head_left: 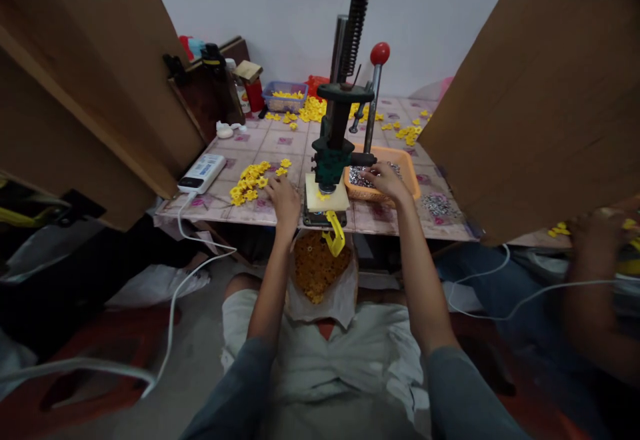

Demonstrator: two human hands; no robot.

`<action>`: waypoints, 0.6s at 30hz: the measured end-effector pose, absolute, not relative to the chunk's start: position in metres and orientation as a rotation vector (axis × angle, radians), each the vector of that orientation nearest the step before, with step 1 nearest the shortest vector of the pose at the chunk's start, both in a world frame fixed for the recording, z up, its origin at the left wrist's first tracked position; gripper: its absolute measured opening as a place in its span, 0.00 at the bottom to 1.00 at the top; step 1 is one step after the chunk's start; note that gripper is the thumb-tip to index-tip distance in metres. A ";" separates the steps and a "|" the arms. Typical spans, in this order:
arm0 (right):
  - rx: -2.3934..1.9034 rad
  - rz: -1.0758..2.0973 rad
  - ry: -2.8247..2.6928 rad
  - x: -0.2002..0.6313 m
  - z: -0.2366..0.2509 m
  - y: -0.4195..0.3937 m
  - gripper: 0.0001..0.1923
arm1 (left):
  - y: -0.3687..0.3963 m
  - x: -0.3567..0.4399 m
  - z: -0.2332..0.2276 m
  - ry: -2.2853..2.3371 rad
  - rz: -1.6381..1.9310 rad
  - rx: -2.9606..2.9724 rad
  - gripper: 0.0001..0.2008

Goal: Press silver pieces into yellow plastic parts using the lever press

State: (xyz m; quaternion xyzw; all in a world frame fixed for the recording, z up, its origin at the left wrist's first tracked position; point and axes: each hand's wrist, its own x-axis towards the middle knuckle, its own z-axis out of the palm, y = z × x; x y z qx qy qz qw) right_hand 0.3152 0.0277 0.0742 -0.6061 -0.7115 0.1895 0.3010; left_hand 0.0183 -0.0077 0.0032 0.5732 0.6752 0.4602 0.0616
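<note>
My left hand [283, 201] rests on the table just left of a hand press [332, 160], its fingers loosely spread beside a pile of yellow flower-shaped plastic pieces [250, 181]. Nothing shows in its fingers. Over an orange basket [411, 177] reaches my right hand [386, 180]. Its thumb and fingers are drawn together at the small shiny metal pieces [357, 177] inside; whatever they pinch is too small to name. On the press's pale base plate [313, 199], a yellow piece [323, 196] lies under the punch. A yellow curved part [335, 237] sticks out at the front.
A red-knobbed lever [380, 54] rises behind the basket. Cardboard panels flank the table. Below the press hangs a lined bin [320, 267] of yellow pieces. A white power strip [203, 173] trails a cable at left. Another person's arm [595, 280] is at right.
</note>
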 end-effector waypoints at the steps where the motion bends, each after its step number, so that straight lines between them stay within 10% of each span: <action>1: -1.609 0.450 -1.892 0.315 0.074 0.027 0.15 | -0.003 0.015 0.000 1.941 1.481 1.703 0.14; 18: -1.250 -0.082 -2.010 0.239 0.046 -0.045 0.15 | -0.004 0.010 0.004 0.978 1.514 1.629 0.19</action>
